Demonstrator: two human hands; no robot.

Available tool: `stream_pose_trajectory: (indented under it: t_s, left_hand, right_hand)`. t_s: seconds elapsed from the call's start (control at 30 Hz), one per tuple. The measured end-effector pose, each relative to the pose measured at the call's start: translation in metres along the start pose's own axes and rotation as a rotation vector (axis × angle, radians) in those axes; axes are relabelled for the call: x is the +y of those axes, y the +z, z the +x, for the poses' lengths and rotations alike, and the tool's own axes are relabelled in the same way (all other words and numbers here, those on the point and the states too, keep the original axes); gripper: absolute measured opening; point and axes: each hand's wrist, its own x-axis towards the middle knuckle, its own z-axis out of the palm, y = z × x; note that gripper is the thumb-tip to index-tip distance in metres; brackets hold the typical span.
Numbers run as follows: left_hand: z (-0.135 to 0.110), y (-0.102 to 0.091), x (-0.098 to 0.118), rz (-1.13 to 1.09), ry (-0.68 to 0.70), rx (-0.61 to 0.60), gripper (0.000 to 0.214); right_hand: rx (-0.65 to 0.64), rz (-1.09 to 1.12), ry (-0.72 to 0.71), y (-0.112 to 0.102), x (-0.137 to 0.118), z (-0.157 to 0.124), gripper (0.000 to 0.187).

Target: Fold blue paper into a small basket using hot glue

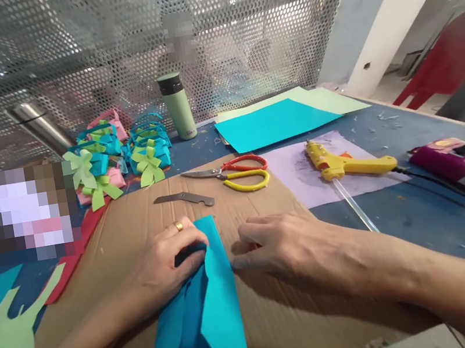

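Note:
A folded sheet of blue paper point(221, 311) lies in front of me on a cardboard sheet point(281, 313), its right side turned over as a long flap. My left hand point(173, 257), with a ring on one finger, pinches the flap's left edge near its top between thumb and fingers. Against or just beside the paper's right edge rests my right hand point(274, 244), its fingers curled in and nothing visible in them. Beyond both hands lie a dark metal blade point(186, 198) and a pair of scissors point(232, 173) with one red and one yellow handle.
On the right, a yellow glue gun point(332, 161) lies on lilac paper point(289, 171), near a purple power strip point(456, 168). Blue sheets point(273, 123), a green flask point(178, 109) and small paper baskets point(149, 152) stand behind. Green paper cutouts point(8, 345) lie at left.

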Motion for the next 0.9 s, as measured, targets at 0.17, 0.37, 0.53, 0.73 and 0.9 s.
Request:
stream_pose_trajectory:
  t_s: [0.17, 0.37, 0.53, 0.73, 0.9]
  left_hand:
    - [0.002, 0.001, 0.003, 0.038, -0.039, -0.002, 0.013]
    - [0.003, 0.006, 0.010, 0.146, -0.062, 0.060, 0.010]
    - [0.004, 0.010, 0.012, 0.176, -0.082, 0.096, 0.012]
    - [0.013, 0.009, 0.012, 0.117, -0.165, 0.060, 0.006]
    - [0.024, 0.002, 0.012, 0.117, -0.258, -0.078, 0.006]
  right_hand:
    - [-0.013, -0.044, -0.057, -0.001, -0.004, -0.001, 0.018]
    - [-0.013, -0.035, -0.034, -0.001, -0.004, -0.003, 0.015]
    - [0.006, -0.007, -0.026, 0.001, -0.002, -0.005, 0.014]
    - [-0.023, -0.013, -0.013, -0.001, -0.002, -0.002, 0.016]
    - [-0.039, -0.003, 0.020, -0.003, -0.001, -0.001, 0.016]
